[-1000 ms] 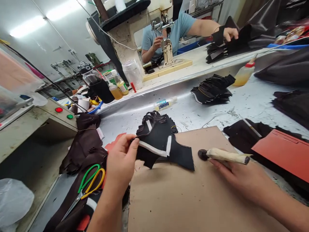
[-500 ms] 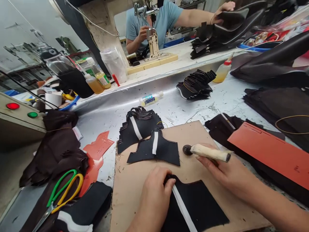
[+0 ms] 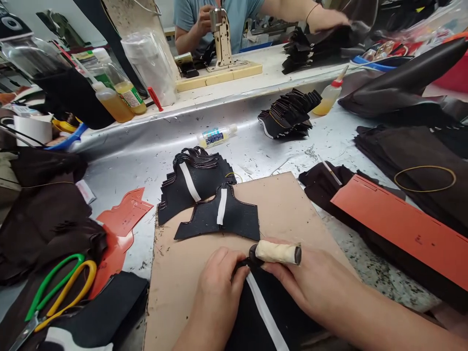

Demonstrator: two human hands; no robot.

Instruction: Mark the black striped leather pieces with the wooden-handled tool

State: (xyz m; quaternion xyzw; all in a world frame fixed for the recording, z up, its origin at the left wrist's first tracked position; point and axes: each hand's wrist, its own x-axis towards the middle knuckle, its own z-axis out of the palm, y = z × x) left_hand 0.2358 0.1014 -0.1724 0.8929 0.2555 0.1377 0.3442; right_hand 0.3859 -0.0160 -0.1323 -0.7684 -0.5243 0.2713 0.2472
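Note:
My left hand (image 3: pixel 218 287) pinches the upper edge of a black fabric piece (image 3: pixel 283 307), which has a white tape strip (image 3: pixel 263 308) down its middle. In my right hand (image 3: pixel 312 275) is a hammer (image 3: pixel 278 252) with a pale wrapped part and a dark round end. That dark end is at the black piece's upper edge, right beside my left fingertips; I cannot tell whether it touches. Just beyond, another black piece (image 3: pixel 239 219) with white tape lies flat on the tan board (image 3: pixel 190 263). A stack of similar pieces (image 3: pixel 204 178) sits behind it.
Scissors (image 3: pixel 58 287) with green and yellow handles lie at left, near orange templates (image 3: pixel 120 214). A long orange template (image 3: pixel 405 229) rests on dark material at right. Bottles (image 3: pixel 113 102) stand at the back. Across the bench, a co-worker's hand (image 3: pixel 325 19) is on dark pieces.
My right hand has brought the hammer left and nearer, up to my left fingers. My left hand still holds the black piece. The co-worker's outstretched hand has lowered the dark material.

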